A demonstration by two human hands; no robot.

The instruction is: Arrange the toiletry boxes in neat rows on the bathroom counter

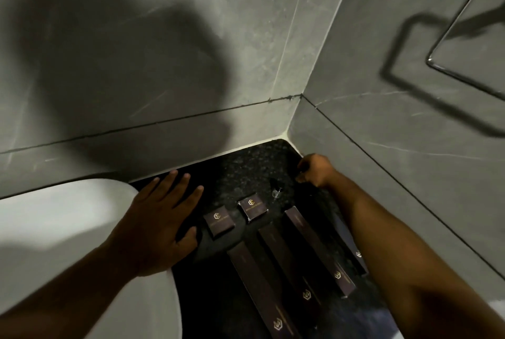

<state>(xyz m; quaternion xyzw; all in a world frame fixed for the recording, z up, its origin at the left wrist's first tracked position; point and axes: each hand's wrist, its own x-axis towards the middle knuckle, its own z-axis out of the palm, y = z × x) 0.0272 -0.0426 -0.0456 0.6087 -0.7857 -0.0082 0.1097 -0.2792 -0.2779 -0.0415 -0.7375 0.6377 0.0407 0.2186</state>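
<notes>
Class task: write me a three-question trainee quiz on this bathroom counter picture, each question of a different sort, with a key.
1. True or false: the left hand lies flat and open, partly on the black counter.
2. How many small square boxes lie beyond the long boxes?
3. Multiple choice: the right hand is
A. on the white basin
B. near the back corner, fingers curled
C. lifting a long box

Key
1. True
2. Two: one and another
3. B
</notes>
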